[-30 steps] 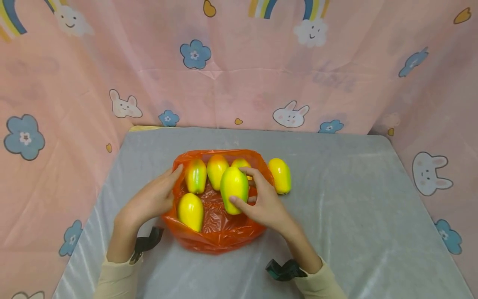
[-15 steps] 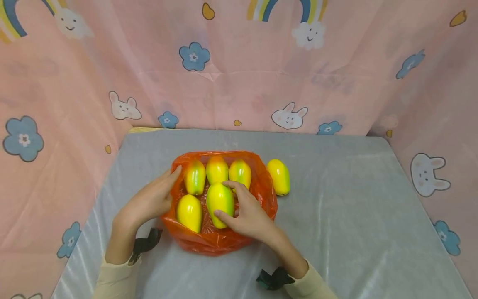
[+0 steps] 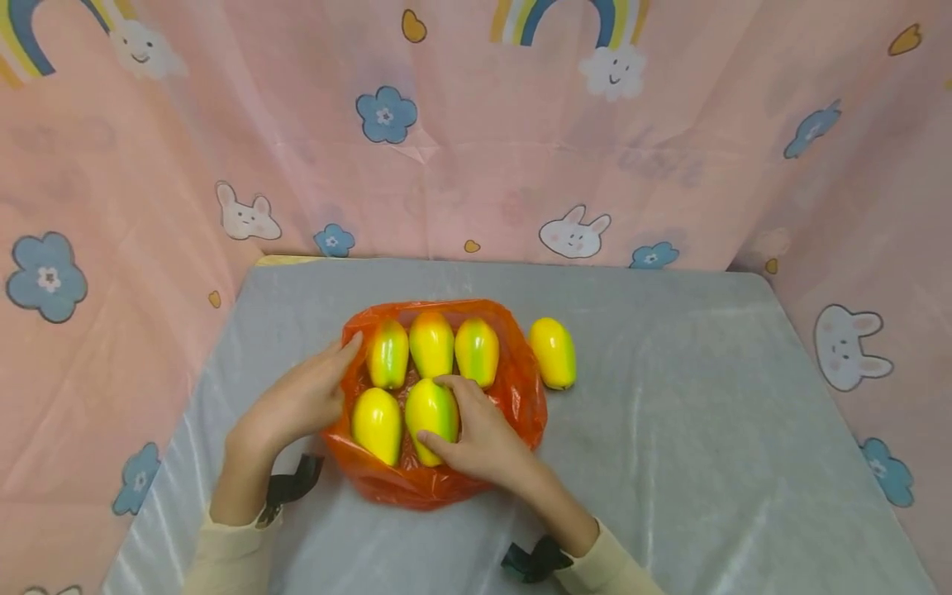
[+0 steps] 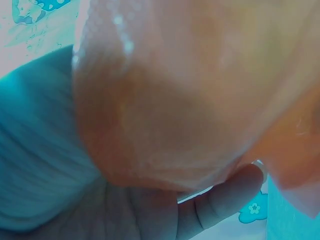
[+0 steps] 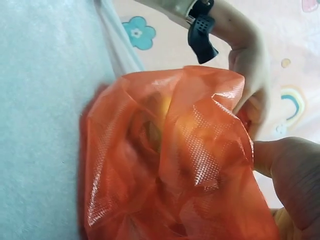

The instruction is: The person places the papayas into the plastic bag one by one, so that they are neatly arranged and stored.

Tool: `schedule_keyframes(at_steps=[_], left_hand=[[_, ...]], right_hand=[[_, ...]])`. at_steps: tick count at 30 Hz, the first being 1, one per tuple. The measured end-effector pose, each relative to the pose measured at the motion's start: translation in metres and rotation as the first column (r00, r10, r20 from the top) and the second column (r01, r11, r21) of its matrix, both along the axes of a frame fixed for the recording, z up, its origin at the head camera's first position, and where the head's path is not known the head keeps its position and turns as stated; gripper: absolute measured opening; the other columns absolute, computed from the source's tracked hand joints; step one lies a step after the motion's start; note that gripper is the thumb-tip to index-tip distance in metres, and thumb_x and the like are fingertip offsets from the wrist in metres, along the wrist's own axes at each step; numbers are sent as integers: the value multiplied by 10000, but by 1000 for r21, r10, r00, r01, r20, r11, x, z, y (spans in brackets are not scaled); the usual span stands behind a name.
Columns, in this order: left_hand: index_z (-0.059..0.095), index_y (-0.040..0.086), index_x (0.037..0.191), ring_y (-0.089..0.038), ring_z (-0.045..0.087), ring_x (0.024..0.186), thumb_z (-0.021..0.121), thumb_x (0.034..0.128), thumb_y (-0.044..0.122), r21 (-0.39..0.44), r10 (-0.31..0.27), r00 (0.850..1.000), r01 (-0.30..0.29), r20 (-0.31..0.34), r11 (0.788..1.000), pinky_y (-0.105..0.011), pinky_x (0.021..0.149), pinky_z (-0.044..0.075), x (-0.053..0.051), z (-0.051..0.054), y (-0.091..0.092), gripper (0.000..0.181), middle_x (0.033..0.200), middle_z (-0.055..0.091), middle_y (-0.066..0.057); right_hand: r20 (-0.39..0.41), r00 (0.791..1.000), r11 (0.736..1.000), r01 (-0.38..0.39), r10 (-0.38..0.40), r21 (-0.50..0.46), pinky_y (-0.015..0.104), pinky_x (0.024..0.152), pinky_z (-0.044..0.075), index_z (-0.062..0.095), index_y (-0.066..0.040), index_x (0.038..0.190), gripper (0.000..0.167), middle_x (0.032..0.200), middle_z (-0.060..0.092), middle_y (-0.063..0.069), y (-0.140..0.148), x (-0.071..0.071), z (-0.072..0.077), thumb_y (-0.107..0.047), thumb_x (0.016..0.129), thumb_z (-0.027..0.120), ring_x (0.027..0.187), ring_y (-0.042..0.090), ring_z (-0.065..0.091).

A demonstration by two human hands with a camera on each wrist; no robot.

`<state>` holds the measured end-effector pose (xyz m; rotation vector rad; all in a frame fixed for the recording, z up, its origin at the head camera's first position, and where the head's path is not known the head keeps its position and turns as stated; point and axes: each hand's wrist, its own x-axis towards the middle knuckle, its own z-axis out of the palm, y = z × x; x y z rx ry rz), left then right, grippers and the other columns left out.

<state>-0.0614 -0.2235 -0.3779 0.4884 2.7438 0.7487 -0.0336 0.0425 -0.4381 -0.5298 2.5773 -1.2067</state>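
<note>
A red plastic bag [image 3: 416, 487] sits with its mouth wide on the grey cloth. My left hand [image 3: 301, 401] holds its left rim; in the left wrist view the bag's film [image 4: 165, 110] covers most of that hand. With thumb and fingers, my right hand [image 3: 487, 438] grips a yellow-green mango [image 3: 430, 413] low inside the bag, front and centre. Another mango [image 3: 376, 426] lies just left of it. Three more stand in a row behind: a left one [image 3: 387, 354], a middle one [image 3: 431, 345] and a right one [image 3: 477, 353].
One mango [image 3: 553, 354] lies on the cloth just outside the bag's right side. Grey cloth [image 3: 692, 413] covers the table. A pink printed curtain [image 3: 476, 149] hangs behind and along both sides.
My right hand has carried its mango left and down, from above the bag's right side into its front middle. The back-right mango now shows fully. My left hand has stayed at the rim.
</note>
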Motion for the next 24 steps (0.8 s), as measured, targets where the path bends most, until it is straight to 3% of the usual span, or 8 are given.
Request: schedule_keyframes(at_steps=[4, 9, 18, 24], left_hand=[[268, -50, 1644, -373, 562, 1271, 530, 867, -122, 2, 3, 1000, -3, 8, 1000, -585, 1123, 510, 1, -2, 1, 824, 1712, 293, -285], [270, -40, 1648, -383, 561, 1291, 536, 867, -127, 10, 14, 1000, -14, 8, 1000, -606, 1143, 489, 3, -1, 0, 829, 1712, 297, -283], [262, -42, 1649, -355, 582, 1154, 535, 868, -117, -4, 8, 1000, -8, 14, 1000, -486, 976, 580, 0, 1, -1, 831, 1712, 297, -282], [265, -53, 1644, -360, 573, 1179, 524, 862, -123, -8, 6, 1000, -6, 12, 1000, -458, 957, 564, 0, 1, -2, 827, 1711, 295, -288]], right_hand=[[3, 1000, 1000, 16, -17, 19, 494, 1099, 546, 477, -142, 1494, 713, 1432, 588, 98, 0, 2, -4, -406, 912, 793, 1246, 257, 601], [2, 999, 998, 47, -47, 41, 453, 1003, 576, 486, -150, 1487, 713, 1354, 607, 98, -2, 1, -8, -427, 907, 795, 1135, 232, 612], [-9, 996, 993, 88, -88, 80, 433, 935, 584, 493, -150, 1465, 749, 1297, 598, 112, -6, 1, -13, -487, 880, 817, 1035, 227, 601], [-16, 996, 991, 91, -90, 102, 445, 948, 596, 477, -148, 1482, 788, 1330, 582, 120, -7, 3, -12, -531, 878, 808, 1035, 238, 603]])
